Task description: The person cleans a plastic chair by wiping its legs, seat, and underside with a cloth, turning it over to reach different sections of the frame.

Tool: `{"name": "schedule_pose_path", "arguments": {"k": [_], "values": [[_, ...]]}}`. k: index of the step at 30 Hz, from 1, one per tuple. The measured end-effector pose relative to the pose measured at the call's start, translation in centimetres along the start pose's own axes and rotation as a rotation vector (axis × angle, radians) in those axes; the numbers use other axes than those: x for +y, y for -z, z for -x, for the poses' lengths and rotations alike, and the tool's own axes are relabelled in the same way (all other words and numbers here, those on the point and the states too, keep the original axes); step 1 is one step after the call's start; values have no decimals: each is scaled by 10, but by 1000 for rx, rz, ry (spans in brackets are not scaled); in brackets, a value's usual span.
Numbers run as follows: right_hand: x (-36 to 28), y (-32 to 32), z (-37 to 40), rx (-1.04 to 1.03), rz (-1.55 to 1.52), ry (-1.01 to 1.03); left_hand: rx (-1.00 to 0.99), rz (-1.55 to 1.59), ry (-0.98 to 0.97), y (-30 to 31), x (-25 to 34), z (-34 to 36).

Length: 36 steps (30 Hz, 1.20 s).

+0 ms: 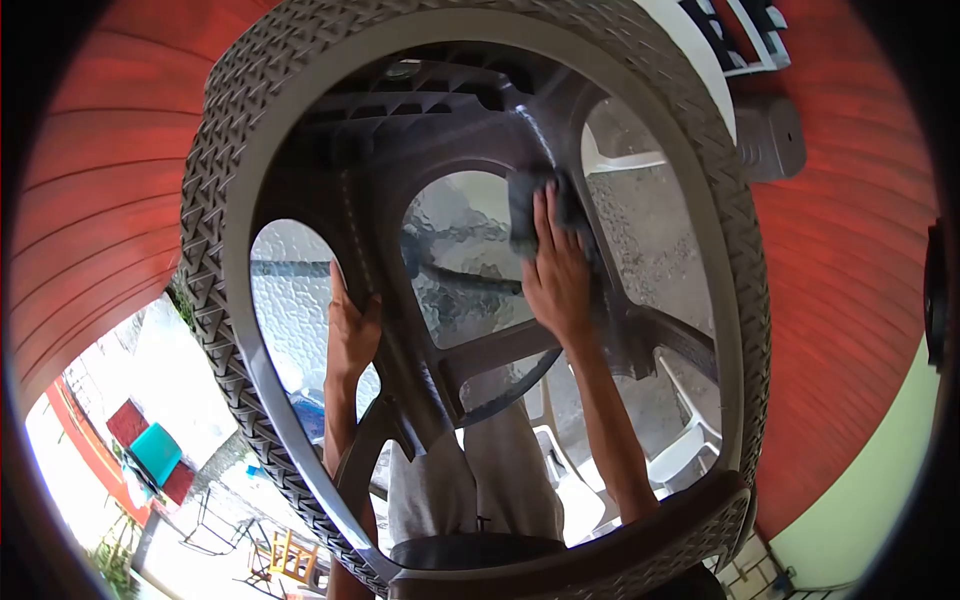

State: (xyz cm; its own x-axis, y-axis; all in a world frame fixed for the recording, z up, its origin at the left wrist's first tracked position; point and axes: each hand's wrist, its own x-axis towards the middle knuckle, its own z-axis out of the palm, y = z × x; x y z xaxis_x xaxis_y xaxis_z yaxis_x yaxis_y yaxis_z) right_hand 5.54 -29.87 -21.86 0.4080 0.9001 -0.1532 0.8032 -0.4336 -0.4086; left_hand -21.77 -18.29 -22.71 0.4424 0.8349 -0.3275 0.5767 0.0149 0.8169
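Note:
A dark brown plastic chair (235, 170) with a woven-pattern rim fills most of the head view, its ribbed inner side facing me. My left hand (352, 325) grips the edge of a brown strut at the left opening, thumb and fingers on either side of it. My right hand (556, 275) presses a dark grey cloth (528, 205) flat against the right strut, two fingers stretched over it. A pale wet-looking streak shows on the plastic just above the cloth. Both forearms pass through the chair's large frame opening.
Below the chair is a textured glass surface (465, 215). White plastic chairs (690, 445) stand at the lower right. A red panelled surface (840, 300) curves round both sides. At lower left are a teal chair (155, 455) and a yellow wooden stool (292, 555).

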Motion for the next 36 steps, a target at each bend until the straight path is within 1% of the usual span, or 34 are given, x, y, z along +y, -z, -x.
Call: {"name": "schedule_pose_path", "arguments": {"k": [3, 4, 7, 9, 11, 12, 15, 16, 19, 20, 21, 24, 27, 29, 33, 36], "values": [[-8, -20, -63, 132, 29, 76, 97, -105, -140, -8, -16, 4], [-12, -30, -75, 184, 35, 99, 98, -116, -107, -10, -17, 6], [-37, -55, -92, 221, 61, 108, 60, 124, 37, -19, -14, 8], [-71, -63, -89, 67, -3, 253, 133, 13, -85, -33, -14, 7], [-106, -75, -79, 63, -190, 324, 214, -89, -205, -48, -12, 7], [-116, -77, -73, 71, -239, 368, 125, 160, -87, -43, -1, 6], [-110, -82, -51, -67, -296, 476, 109, 169, -70, -39, 3, 3], [-108, -81, -41, -121, -333, 507, 114, 207, 51, -40, 4, 3], [-95, -76, -19, -267, -411, 496, 144, 380, 27, -44, 1, 2], [-93, -72, -10, -287, -452, 484, 173, 297, -68, -45, -2, 0], [-90, -71, -3, -303, -458, 490, 160, 360, -27, -44, -4, 4], [-82, -68, 17, -332, -461, 487, 106, 549, 95, -40, 15, 11], [-80, -62, 44, -373, -418, 461, 130, 854, 216, -49, 6, 14], [-78, -56, 68, -429, -381, 433, 148, 800, 228, -46, 25, 11], [-71, -40, 121, -546, -318, 383, 154, 585, 188, -43, 24, 7], [-65, -29, 163, -643, -276, 365, 156, 490, 165, -43, 23, 6]]}}
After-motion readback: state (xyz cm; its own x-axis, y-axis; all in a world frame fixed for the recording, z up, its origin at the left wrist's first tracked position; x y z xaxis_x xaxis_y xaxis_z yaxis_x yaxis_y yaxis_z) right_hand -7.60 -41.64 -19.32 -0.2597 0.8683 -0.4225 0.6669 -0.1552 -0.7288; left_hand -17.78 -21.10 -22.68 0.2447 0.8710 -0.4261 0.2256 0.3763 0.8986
